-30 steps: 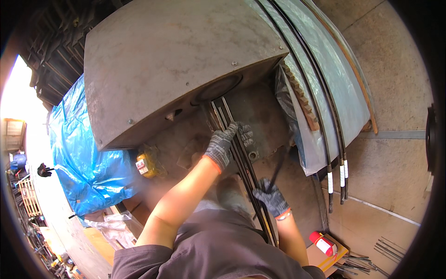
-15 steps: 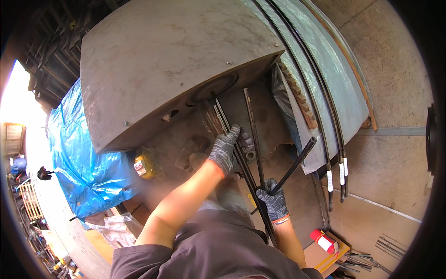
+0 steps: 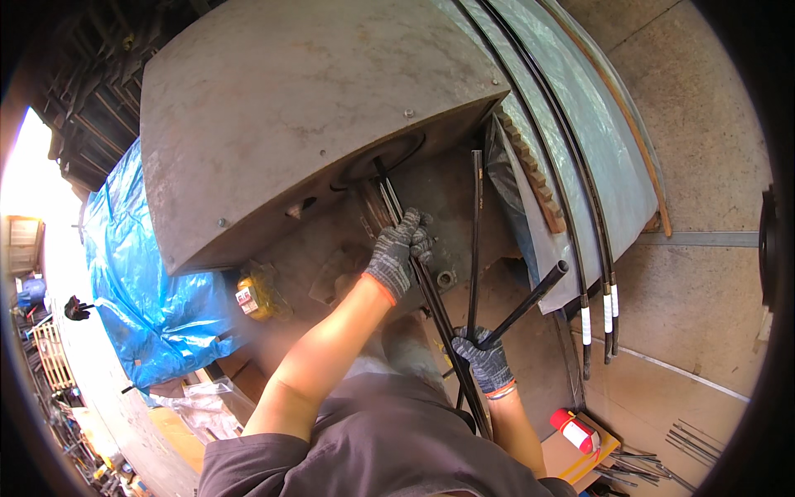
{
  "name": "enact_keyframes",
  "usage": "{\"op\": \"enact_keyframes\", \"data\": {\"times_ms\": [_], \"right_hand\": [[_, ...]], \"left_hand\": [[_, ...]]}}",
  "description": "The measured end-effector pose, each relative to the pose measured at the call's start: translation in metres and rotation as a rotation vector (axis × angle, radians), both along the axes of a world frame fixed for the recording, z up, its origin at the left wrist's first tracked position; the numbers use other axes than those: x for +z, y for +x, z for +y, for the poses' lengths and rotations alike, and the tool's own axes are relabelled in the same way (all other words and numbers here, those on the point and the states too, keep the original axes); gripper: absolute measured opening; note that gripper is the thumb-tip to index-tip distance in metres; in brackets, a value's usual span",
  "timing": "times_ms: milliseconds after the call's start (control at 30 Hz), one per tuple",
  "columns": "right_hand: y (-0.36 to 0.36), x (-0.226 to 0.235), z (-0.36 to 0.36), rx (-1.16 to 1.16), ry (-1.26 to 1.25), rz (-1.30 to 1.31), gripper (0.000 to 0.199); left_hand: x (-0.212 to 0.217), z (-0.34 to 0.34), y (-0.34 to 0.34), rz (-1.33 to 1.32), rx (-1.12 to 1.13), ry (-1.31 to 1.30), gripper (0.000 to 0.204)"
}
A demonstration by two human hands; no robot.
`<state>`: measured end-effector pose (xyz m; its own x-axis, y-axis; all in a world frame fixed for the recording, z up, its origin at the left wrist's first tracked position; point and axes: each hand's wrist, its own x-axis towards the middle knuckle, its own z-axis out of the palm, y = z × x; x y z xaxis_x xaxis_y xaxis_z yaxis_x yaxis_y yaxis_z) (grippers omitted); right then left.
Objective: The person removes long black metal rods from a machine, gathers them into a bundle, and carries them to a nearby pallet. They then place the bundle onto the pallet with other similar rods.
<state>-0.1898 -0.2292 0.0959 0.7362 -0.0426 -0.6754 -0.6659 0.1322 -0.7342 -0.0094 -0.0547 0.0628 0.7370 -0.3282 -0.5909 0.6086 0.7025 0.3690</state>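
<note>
Head view: left hand (image 3: 397,253) closed round rod bundle (image 3: 436,302); right hand (image 3: 487,364), beside bundle's lower part, clasps two splayed rods (image 3: 475,248).

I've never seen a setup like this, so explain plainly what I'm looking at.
There is no robot here: a camera worn on a person's head looks down at their work. The gloved left hand grips a bundle of dark rods in front of a large metal box. The gloved right hand, lower down, holds two other rods that splay apart. To the right, long rods with white bands lie across plastic sheeting.
</note>
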Motion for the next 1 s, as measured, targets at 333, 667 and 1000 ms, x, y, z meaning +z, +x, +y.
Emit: {"op": "enact_keyframes", "data": {"times_ms": [333, 667, 1000], "right_hand": [[0.006, 0.006, 0.004, -0.051, -0.072, -0.133, 0.016], [0.01, 0.006, -0.005, -0.015, 0.001, 0.013, 0.014], [-0.012, 0.002, -0.025, 0.306, -0.02, 0.016, 0.026]], "left_hand": [[-0.001, -0.001, 0.006, 0.003, 0.026, -0.072, 0.028], [0.003, -0.004, 0.008, 0.002, 0.021, -0.015, 0.028], [0.01, -0.006, 0.018, -0.026, 0.047, 0.003, 0.029]]}}
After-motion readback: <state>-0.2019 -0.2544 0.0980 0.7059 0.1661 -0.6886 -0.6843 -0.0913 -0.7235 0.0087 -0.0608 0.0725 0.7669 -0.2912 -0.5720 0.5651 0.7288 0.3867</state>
